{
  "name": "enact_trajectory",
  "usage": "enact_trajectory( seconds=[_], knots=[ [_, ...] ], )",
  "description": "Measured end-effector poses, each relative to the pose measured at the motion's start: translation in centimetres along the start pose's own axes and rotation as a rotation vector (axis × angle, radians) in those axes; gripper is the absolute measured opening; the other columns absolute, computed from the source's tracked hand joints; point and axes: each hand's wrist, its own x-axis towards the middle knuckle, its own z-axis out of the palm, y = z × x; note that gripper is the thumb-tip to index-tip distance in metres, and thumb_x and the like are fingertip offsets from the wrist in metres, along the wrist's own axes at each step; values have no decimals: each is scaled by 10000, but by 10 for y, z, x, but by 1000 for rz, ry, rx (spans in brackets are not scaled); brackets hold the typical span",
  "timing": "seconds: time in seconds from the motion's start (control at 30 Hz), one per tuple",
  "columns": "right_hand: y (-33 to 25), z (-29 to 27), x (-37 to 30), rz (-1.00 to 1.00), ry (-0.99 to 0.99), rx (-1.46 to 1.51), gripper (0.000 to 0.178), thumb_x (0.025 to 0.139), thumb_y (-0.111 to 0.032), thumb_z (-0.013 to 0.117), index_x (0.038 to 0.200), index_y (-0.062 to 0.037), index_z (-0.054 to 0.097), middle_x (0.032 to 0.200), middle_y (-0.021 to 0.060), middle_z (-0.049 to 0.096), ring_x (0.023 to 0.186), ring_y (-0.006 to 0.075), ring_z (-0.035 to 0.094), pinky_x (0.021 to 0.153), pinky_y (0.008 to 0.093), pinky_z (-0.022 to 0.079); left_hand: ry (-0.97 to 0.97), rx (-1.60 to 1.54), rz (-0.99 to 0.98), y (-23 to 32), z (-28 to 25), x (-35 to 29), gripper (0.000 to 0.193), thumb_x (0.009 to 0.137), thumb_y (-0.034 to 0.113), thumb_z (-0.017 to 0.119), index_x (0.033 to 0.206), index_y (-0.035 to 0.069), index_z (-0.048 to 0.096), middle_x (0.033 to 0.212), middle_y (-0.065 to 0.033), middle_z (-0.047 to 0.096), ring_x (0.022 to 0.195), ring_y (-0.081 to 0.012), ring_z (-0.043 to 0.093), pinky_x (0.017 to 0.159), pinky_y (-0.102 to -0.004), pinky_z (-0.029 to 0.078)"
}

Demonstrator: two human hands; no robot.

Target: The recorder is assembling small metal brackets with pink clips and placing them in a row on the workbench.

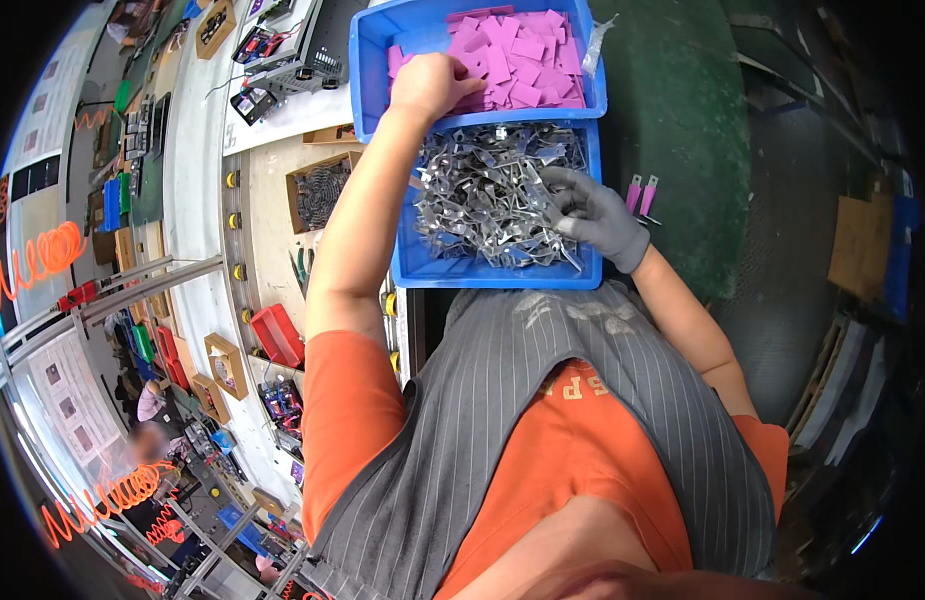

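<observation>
Shirt [533, 465]; far bin [370, 62]: purple tabs [528, 62]; near bin [498, 276]: metal brackets [483, 195]; left fingers [472, 87], right fingers [564, 177] half-curled, hold unclear.

The left arm [358, 215] reaches far forward, bare, with only a slight bend at the elbow [351, 300]. The left hand [430, 88] is also bare; its back faces up, and its fingers are bent toward the right, their tips partly hidden. The right forearm [688, 325] goes forward and inward to the left, less far than the other. The right hand [605, 218] is gloved in grey down to the wrist [639, 252], its fingers half curled, with a gap between them and the thumb [575, 230].
</observation>
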Motion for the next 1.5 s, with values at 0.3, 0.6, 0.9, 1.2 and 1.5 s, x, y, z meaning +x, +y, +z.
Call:
enact_trajectory(
  seconds=[0.3,0.6,0.9,1.2,1.5],
  knots=[
    [-1,-16,1,25,24,249,386,814,-48,570,1195,16,543,1097,72,598,1009,142,571,915,297,451,125,32,57,-13,-14,-10,394,802,469,610,1024,155,696,870,-103,692,826,-279,658,778,-359,511],
    [0,-16,2,38,13,249,334,845,-48,552,1173,18,556,1082,81,616,1028,153,589,920,293,452,248,-62,-107,26,23,29,349,776,439,643,925,133,718,859,-93,693,819,-298,658,747,-391,512],
    [-3,-12,-20,-99,60,186,284,872,-101,558,1134,9,568,1029,92,638,943,159,610,864,297,471,310,-879,7,38,-2,-56,277,821,206,697,987,-16,686,799,-35,685,700,-60,573,633,-207,456],
    [-63,-10,-64,-330,54,294,241,866,20,526,1103,12,571,974,111,652,859,140,626,736,257,517,384,-763,204,64,46,-156,74,749,-5,734,796,-14,677,890,-89,684,802,-95,607,721,-223,487],
    [-71,3,-74,-368,-18,145,256,868,26,525,1122,44,548,1013,140,640,934,185,637,811,286,523,291,-797,213,84,43,-167,183,713,40,760,846,40,634,846,-51,690,640,-79,624,532,-203,496]
  ],
)
